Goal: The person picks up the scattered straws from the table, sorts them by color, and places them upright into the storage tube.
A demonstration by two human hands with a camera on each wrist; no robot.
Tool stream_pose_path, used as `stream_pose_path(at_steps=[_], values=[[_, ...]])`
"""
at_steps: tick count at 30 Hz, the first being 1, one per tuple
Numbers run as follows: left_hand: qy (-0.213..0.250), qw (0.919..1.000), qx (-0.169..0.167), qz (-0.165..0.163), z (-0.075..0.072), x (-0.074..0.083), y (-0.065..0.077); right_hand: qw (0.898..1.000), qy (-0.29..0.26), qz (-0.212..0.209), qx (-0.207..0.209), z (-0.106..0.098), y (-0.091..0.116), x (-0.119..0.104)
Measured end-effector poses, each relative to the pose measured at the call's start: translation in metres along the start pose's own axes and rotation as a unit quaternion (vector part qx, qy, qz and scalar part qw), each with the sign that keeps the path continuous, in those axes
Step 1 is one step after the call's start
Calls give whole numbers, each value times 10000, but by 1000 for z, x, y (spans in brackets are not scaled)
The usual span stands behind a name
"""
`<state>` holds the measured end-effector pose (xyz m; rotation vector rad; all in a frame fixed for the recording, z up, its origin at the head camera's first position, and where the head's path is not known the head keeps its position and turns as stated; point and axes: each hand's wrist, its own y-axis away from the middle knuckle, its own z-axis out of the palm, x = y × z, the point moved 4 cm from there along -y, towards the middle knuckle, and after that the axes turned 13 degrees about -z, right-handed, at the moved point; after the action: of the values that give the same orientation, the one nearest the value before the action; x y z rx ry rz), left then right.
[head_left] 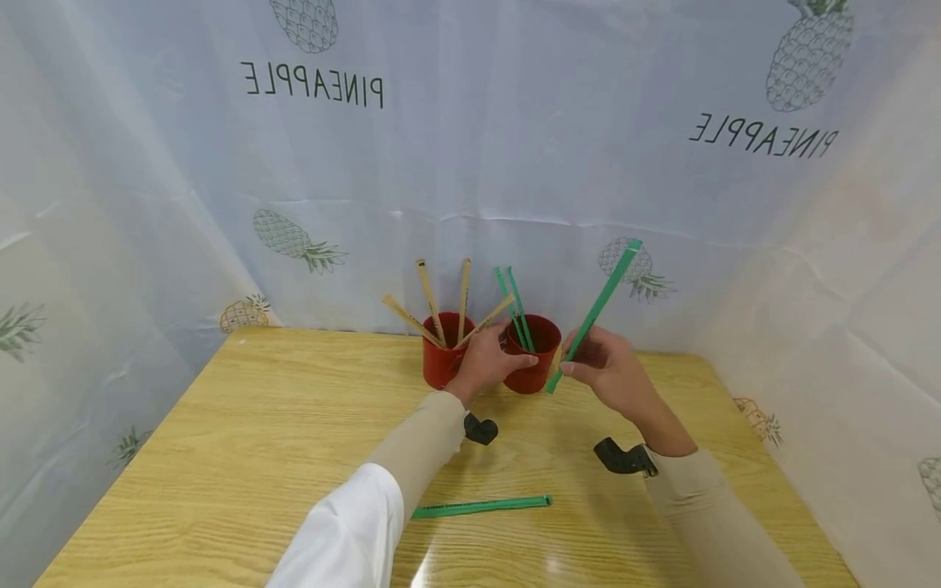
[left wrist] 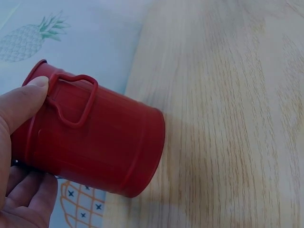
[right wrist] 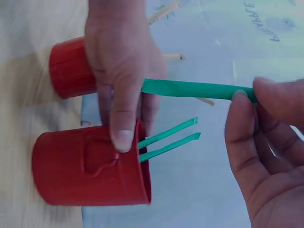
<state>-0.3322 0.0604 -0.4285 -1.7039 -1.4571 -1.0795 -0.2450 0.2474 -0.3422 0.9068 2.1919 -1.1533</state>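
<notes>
My left hand (head_left: 485, 363) grips the rim of a red metal cup (left wrist: 104, 142) with a wire handle, its thumb on the near side and the other fingers on the far side. Two slim green stick packets (head_left: 526, 322) lean inside this cup. To the right of the cup, my right hand (head_left: 616, 377) pinches another green stick packet (right wrist: 194, 89) between thumb and fingers. That packet slants, its lower end beside the cup and its upper end raised to the right. What the packets contain cannot be seen.
Left of the gripped cup stands a second red cup (head_left: 439, 369) with several tan stick packets (head_left: 430, 298) fanning out. Another green stick packet (head_left: 485, 506) lies on the wooden table (head_left: 257, 457) near the front, partly behind my left sleeve. A pineapple-print cloth (head_left: 515, 147) hangs behind the table.
</notes>
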Motion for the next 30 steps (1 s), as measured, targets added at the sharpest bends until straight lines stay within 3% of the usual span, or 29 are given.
stream_pose_path(at_steps=[4,13,20,30], values=[[-16,10000,-10,-1,0,0,-1,9993,-106,32,366,-4,-14,2],[-2,10000,0,75,-1,1,-2,9944,-70,541,902,-8,-36,16],[-58,9999,48,149,-1,1,-2,9900,-79,914,1070,-10,-48,35],[93,9994,12,323,-2,4,-1,9726,628,1858,1246,-11,-55,69]])
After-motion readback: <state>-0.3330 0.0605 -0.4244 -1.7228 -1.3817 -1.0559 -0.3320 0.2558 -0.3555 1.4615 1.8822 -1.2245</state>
